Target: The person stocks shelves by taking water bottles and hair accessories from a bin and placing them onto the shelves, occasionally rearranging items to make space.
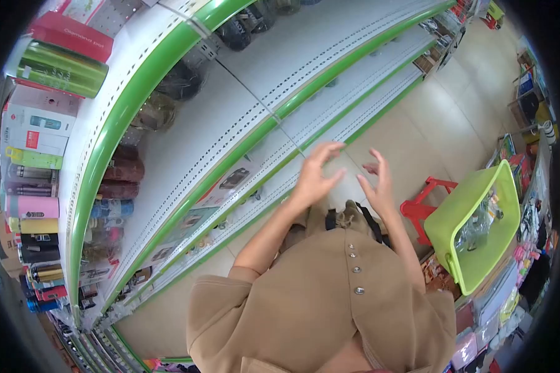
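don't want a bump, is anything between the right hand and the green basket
In this view the red stool shows between the right hand and the green basket. It seems lower than the hand, so probably leaves a path above; nothing visible covers the basket's open top.

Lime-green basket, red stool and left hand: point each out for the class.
Lime-green basket [450, 221]: head view, outer wall.
Red stool [417, 210]: head view, frame.
Left hand [315, 180]: head view, back of the hand.
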A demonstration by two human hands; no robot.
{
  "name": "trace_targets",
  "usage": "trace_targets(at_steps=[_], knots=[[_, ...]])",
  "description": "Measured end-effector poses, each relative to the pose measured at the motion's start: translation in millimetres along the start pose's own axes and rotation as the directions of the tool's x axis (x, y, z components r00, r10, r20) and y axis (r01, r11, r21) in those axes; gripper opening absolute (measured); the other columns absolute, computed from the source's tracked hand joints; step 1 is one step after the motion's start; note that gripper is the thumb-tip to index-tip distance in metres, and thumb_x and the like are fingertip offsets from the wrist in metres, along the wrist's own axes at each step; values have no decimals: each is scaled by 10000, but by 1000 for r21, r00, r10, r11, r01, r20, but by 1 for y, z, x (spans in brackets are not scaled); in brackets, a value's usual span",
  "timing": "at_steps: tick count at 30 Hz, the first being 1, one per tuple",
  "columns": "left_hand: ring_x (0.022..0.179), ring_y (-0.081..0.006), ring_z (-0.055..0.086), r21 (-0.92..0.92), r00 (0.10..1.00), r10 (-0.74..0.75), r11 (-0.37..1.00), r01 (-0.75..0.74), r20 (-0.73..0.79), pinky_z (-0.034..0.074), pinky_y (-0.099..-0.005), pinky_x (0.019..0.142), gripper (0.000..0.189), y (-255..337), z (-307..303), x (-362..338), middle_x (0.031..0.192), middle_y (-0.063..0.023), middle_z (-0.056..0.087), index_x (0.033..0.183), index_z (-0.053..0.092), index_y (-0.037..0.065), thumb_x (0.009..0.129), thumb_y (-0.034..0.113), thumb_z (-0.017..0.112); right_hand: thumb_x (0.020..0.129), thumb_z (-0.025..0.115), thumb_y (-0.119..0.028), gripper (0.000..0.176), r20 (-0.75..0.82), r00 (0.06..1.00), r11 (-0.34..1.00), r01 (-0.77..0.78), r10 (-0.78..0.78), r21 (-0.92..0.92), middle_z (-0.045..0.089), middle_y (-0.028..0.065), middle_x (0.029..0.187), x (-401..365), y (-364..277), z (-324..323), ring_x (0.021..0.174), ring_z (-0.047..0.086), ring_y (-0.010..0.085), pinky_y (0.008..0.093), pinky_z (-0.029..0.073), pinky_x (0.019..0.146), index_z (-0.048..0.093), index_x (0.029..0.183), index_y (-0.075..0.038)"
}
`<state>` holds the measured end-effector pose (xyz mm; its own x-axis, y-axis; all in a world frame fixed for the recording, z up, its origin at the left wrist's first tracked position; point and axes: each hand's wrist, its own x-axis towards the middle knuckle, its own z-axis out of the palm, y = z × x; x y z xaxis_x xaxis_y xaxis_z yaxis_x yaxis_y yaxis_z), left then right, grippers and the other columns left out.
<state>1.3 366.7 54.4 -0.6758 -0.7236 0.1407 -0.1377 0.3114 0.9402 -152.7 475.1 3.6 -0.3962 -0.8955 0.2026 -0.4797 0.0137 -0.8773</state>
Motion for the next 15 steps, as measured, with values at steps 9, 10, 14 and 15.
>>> trace_targets(at_steps=[9,10,14,15], knots=[[1042,-241,554,130,823,-107,991,40,557,449,-359,884,510,17,120,42,1186,-129,524,1219,468,42,748,72,659,758,627,-123,567,-319,895,948,-314,313,50,457,164,1179,-83,67,-102,872,563,244,336,467,787,367,1253,-27],[1029,-241,559,140,783,-96,990,12,614,451,-357,881,520,12,131,48,1175,-127,534,1223,465,42,743,68,663,758,628,-151,553,-364,877,945,-325,314,34,456,180,1159,-89,67,-111,871,560,279,345,471,784,381,1237,-27],[1006,-239,566,189,630,-55,971,-149,775,454,-351,874,541,15,184,80,1148,-126,551,1227,459,42,730,66,671,753,630,-157,546,-519,764,916,-383,385,116,455,192,1148,-100,79,-131,863,557,304,356,475,778,386,1225,-27],[1006,-239,566,184,602,-43,967,-174,798,454,-351,874,541,19,197,90,1148,-126,551,1227,459,42,730,66,671,753,627,-157,544,-568,740,920,-383,360,83,456,191,1149,-101,83,-135,863,558,310,356,476,776,388,1224,-29]])
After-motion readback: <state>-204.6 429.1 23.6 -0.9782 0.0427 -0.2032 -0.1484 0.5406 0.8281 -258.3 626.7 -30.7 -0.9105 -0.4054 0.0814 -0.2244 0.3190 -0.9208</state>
